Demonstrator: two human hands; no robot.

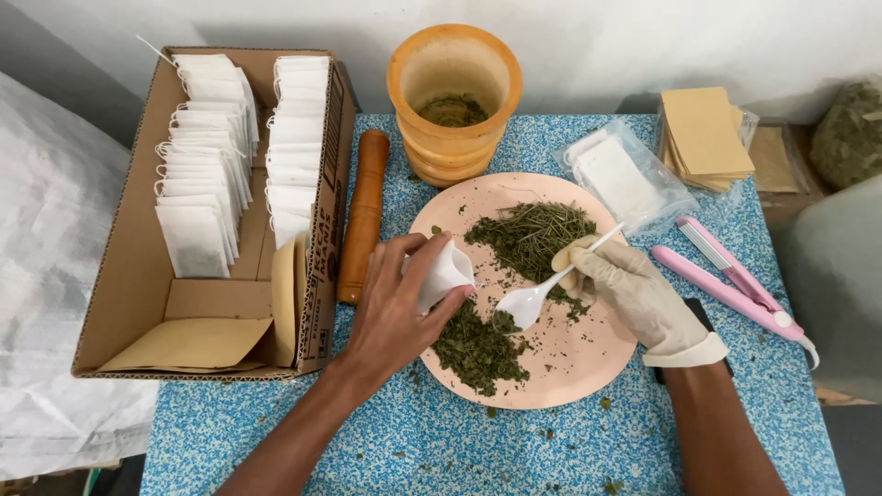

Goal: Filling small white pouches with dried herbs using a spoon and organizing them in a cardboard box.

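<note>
Reaching over the speckled blue tabletop (441,441), the bare left hand (395,317) pinches a small white filter bag (443,274) between thumb and fingers, holding its mouth toward the middle of the pink plate (588,363). The gloved right hand (638,298) is closed around the handle of a white plastic spoon (530,303), whose bowl sits low over the plate, just beside the bag. A heap of crumbled dark green herb (478,349) lies on the plate's near side under the left hand, and a looser pile of dried stems and leaves (533,234) lies on its far side. To the right rests a pink heat sealer (735,280). To the left stands a cardboard box (129,285) with rows of filled white bags (202,174) and brown envelopes (193,344). A wooden pestle (363,216) lies between box and plate. Farther back stand a wooden mortar (455,101), a clear pouch of empty bags (625,179) and a stack of brown envelopes (703,133).
</note>
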